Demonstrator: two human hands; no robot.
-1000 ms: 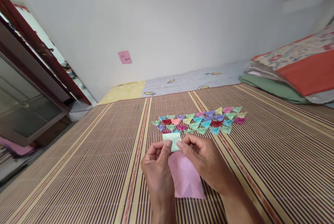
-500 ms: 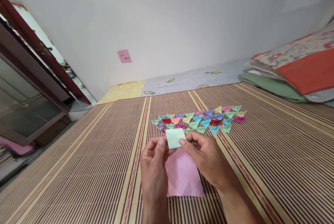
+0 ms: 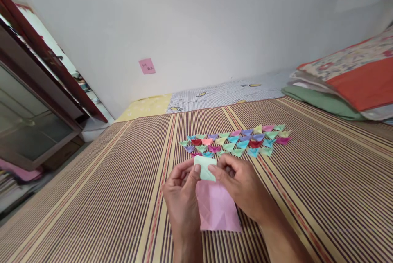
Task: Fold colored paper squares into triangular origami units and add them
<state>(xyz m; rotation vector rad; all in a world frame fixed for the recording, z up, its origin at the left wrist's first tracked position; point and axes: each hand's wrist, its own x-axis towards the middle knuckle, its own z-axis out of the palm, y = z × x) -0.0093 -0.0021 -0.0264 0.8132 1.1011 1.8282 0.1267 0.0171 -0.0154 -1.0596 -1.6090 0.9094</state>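
Observation:
A small pale green paper point(image 3: 205, 167) is pinched between both my hands above a striped bamboo mat point(image 3: 107, 197). My left hand point(image 3: 181, 197) grips its left side with thumb and fingers closed. My right hand point(image 3: 241, 187) pinches its right side. Under my hands lies a creased pink paper sheet point(image 3: 217, 210) flat on the mat. Just beyond my fingers, several small folded paper triangles point(image 3: 236, 140) in many colours lie in rows.
Folded bedding and an orange patterned pillow point(image 3: 346, 83) are stacked at the right. A checked sheet point(image 3: 227, 91) lines the white wall, which bears a pink sticky note point(image 3: 146, 66). A dark wooden cabinet with glass point(image 3: 33, 111) stands at the left.
The green paper has been turned and worked between my fingers, sitting a little lower and narrower than half a second ago. Both hands stayed in nearly the same place.

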